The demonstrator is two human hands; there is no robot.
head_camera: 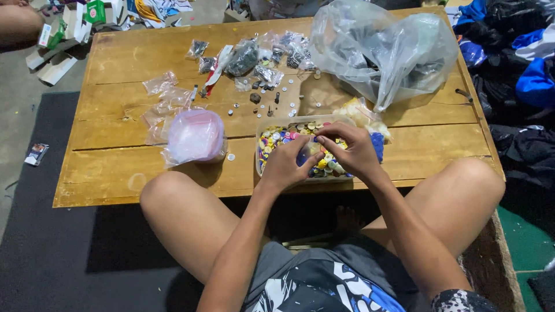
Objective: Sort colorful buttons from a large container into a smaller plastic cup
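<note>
**Both hands over the button tub**

You sit cross-legged at a low wooden table [115, 173], with both hands above a clear plastic tub [261, 151] that is full of small coloured buttons [276, 138]. The tub stands at the near edge of the table, right in front of you, between your knees.

Your left hand [284, 166] rests over the near left part of the tub, its fingers curled inward and drawn narrow. Your right hand [352, 153] covers the right half of the tub, its fingers bent and its fingertips [321, 138] pinched close together over the buttons. The two hands meet near the tub's middle, and something small and pale seems to sit between them, but you cannot tell from this view what it is or which hand grips it.

Just left of the tub lies a pink-tinted plastic bag [195, 136], puffed and resting on the table. Beyond it, flat empty clear sachets [165, 95] are scattered toward the far left. Further back, small packets of dark parts [243, 58] lie in a cluster, with loose buttons and small bits [272, 101] strewn on the wood before them. A large crumpled clear bag [381, 49] sits at the far right of the table. A blue item [377, 147] peeks out just beside the tub's right end, touching it.
</note>
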